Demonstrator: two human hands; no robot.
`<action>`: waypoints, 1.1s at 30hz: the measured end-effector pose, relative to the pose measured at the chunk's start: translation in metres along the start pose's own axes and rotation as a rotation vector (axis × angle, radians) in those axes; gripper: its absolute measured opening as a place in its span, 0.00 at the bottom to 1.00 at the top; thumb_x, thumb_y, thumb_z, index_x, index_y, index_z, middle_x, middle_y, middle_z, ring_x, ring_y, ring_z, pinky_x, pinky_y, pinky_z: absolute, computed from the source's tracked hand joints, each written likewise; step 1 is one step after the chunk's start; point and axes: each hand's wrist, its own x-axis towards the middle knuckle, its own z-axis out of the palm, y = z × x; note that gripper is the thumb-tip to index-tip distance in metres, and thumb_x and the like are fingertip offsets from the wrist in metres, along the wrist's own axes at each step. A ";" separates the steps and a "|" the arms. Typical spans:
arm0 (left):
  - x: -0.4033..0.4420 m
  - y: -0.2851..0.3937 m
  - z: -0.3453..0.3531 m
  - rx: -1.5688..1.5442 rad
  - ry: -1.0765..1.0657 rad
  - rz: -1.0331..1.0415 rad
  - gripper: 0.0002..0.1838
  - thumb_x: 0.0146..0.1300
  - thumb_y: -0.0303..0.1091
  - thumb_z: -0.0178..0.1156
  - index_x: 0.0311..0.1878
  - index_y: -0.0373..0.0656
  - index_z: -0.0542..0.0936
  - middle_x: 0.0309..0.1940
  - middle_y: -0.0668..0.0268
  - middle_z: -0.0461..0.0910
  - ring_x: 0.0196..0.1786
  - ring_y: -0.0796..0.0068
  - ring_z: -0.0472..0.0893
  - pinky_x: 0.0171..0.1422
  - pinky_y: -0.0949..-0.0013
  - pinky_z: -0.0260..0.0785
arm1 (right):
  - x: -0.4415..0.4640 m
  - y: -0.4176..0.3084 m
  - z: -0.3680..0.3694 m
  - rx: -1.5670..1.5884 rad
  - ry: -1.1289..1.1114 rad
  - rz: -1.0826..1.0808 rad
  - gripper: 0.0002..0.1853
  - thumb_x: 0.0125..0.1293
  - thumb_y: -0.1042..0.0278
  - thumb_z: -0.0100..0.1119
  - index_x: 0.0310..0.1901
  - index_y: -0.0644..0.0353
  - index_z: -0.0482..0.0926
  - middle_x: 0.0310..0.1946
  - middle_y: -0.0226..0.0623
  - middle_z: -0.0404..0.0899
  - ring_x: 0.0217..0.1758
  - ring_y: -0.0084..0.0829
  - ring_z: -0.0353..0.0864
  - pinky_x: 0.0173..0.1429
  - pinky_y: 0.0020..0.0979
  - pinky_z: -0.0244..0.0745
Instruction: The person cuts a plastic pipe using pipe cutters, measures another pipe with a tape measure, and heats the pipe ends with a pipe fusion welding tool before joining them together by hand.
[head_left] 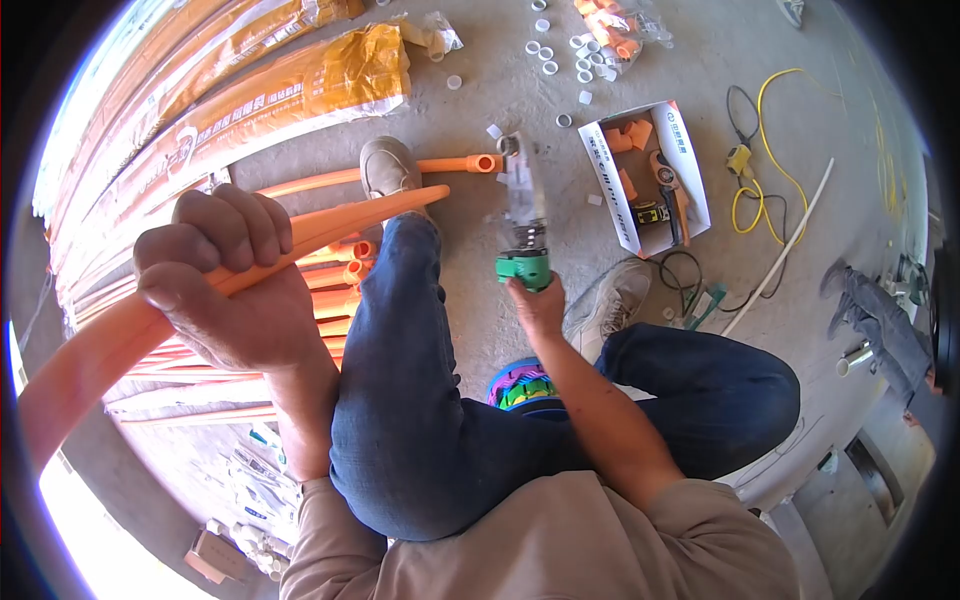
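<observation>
My left hand (225,270) is wrapped round a long orange pipe (350,215). The pipe slants up from the lower left, and its far end lies over the floor in front of my knee. My right hand (540,310) grips the green handle of a pipe fusion welder (524,262). Its perforated collar and plate point away from me, and the plate is blurred. Pipe end and welder are apart. A second orange pipe (440,166) with a socket end lies on the floor by my shoe, close to the welder's tip.
More orange pipes (335,275) and wrapped bundles (290,90) lie left. An open box (690,190) holds orange fittings and a tape measure. White rings (548,68) and a bag of fittings (610,25) lie ahead. A yellow cable (765,110) and white rod (785,250) lie right.
</observation>
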 end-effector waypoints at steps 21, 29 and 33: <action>0.001 -0.010 -0.003 0.001 0.133 0.046 0.23 0.78 0.55 0.48 0.30 0.49 0.63 0.22 0.71 0.61 0.23 0.78 0.62 0.27 0.73 0.58 | 0.007 -0.025 -0.103 0.593 -0.640 0.223 0.07 0.57 0.69 0.64 0.30 0.63 0.80 0.19 0.34 0.76 0.18 0.26 0.74 0.24 0.31 0.70; 0.000 -0.018 -0.013 0.000 0.114 0.024 0.23 0.79 0.56 0.43 0.32 0.50 0.64 0.23 0.70 0.61 0.23 0.76 0.62 0.27 0.71 0.59 | 0.023 -0.003 -0.077 0.336 -0.611 0.393 0.06 0.60 0.70 0.64 0.31 0.61 0.77 0.21 0.32 0.74 0.18 0.25 0.73 0.24 0.31 0.71; 0.000 -0.015 -0.014 -0.043 0.151 -0.039 0.23 0.77 0.50 0.42 0.25 0.51 0.67 0.23 0.71 0.59 0.25 0.76 0.59 0.30 0.69 0.53 | 0.032 0.002 -0.070 0.300 -0.626 0.348 0.08 0.60 0.69 0.63 0.27 0.63 0.77 0.19 0.34 0.75 0.17 0.26 0.73 0.22 0.30 0.69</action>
